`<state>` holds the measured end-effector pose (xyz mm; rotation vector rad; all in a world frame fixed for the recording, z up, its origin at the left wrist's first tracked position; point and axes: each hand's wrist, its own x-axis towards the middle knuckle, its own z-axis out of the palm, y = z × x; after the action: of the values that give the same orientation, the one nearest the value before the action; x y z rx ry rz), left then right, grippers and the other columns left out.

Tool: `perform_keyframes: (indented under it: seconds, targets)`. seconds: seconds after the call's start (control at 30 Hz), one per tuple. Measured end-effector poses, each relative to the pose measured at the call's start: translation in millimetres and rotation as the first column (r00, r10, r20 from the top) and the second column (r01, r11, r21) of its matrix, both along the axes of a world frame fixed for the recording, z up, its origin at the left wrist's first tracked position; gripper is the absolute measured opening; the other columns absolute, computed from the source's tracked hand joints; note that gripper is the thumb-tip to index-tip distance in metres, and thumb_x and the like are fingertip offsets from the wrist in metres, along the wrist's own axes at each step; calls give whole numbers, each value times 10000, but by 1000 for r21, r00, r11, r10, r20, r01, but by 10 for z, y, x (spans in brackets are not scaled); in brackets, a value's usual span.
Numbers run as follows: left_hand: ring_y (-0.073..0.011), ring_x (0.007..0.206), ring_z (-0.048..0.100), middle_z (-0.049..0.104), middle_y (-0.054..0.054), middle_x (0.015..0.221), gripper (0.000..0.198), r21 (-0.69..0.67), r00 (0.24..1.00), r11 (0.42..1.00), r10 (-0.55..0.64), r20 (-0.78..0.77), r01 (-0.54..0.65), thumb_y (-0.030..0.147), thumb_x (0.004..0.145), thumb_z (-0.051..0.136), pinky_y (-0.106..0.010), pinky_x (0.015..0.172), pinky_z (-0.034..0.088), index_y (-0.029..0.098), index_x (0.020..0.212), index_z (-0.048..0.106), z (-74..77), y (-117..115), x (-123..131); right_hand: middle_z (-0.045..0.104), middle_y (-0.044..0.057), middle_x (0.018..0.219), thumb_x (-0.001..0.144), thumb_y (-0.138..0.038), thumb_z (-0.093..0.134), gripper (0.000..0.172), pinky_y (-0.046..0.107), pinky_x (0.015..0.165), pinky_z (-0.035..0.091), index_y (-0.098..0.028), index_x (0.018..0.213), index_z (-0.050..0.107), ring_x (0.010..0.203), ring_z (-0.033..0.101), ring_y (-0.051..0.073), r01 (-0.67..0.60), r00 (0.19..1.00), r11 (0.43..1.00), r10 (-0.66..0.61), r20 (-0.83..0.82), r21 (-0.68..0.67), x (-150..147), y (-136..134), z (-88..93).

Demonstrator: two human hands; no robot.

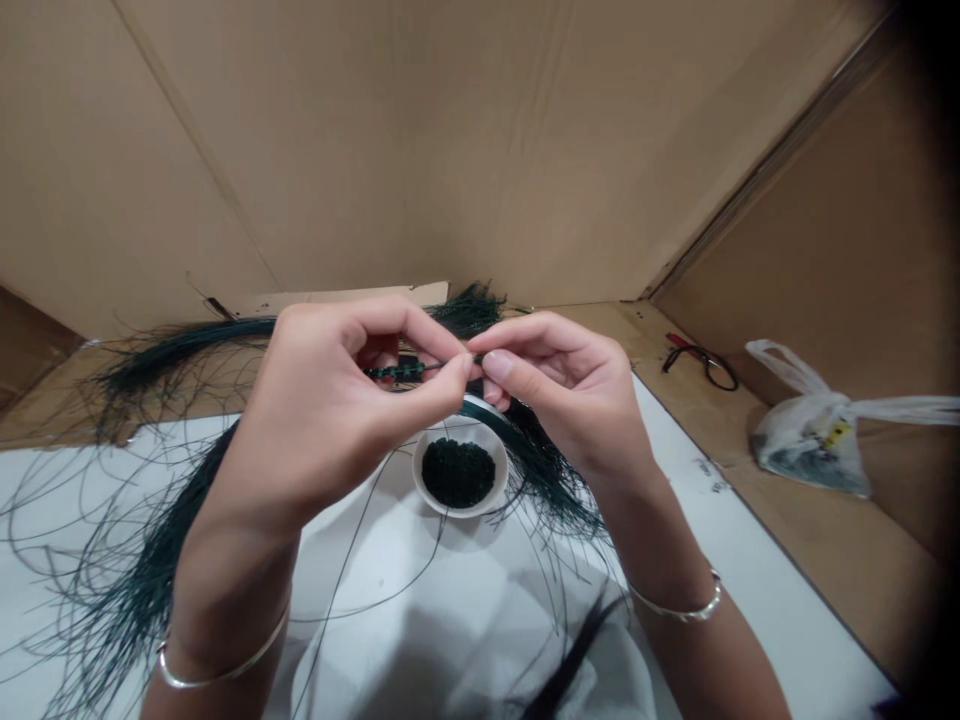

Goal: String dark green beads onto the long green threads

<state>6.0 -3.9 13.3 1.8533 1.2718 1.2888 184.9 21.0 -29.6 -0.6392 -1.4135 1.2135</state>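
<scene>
One dark green segmented strand [405, 372], lying between your left hand [337, 385] and right hand [574, 390] near the white bowl [421, 488] of dark pieces [458, 472]: you are pinching it with both, thumb against finger, and light, level pinches set close together should serve best.
</scene>
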Motion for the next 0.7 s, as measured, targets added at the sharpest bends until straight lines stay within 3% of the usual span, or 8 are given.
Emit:
perform_keyframes:
  seconds: [0.4, 0.7]
  targets:
    - [-121, 594, 616, 742, 2, 659, 65, -22, 997, 999, -44, 60, 45, 194, 756, 815, -216, 496, 431, 194, 712, 767, 4, 1, 13, 756, -27, 735, 876, -233, 805, 78, 235, 662, 618, -206, 937, 765, 687, 727, 115, -122, 991, 990, 117, -72, -71, 11, 25, -2]
    - [-91, 588, 602, 726, 25, 642, 81, -14, 996, 999, -39, 78, 40, 169, 743, 815, -177, 494, 425, 193, 688, 759, 7, -7, -4, 755, -18, 756, 873, -250, 803, 79, 275, 690, 643, -208, 922, 756, 705, 734, 136, -36, 999, 999, 35, -18, -40, -3, -12, 11]
